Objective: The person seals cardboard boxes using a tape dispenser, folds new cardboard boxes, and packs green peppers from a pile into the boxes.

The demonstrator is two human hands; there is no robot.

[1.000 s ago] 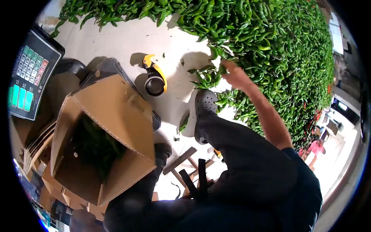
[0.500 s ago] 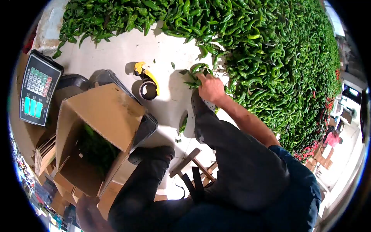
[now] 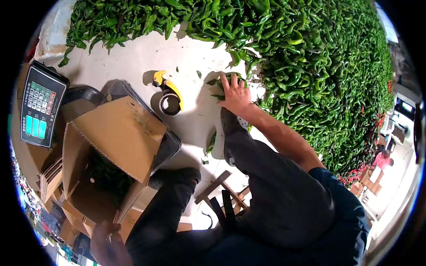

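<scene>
My right hand (image 3: pixel 237 95) reaches down to the floor with its fingers spread, over a few green peppers (image 3: pixel 217 96) beside my shoe. Some of those peppers are hidden under the palm and fingers. At the lower left, my left hand (image 3: pixel 106 244) is dark and blurred near the near edge of an open cardboard box (image 3: pixel 120 133); its fingers do not show clearly. Inside the box, in shadow, lie more green peppers (image 3: pixel 108 177). A large heap of green peppers (image 3: pixel 301 84) spreads to the right of my right hand and along the top.
A yellow tape dispenser (image 3: pixel 171 95) lies on the pale floor (image 3: pixel 133 57). Left of the box stands a scale display (image 3: pixel 43 104) with lit screens. Folded cardboard (image 3: pixel 51 175) leans below it. A wooden stool frame (image 3: pixel 222 184) is between my legs. A person (image 3: pixel 381 158) is far right.
My right hand has opened from a bent-finger reach to spread fingers and shifted slightly left. My left hand has moved slightly right at the bottom.
</scene>
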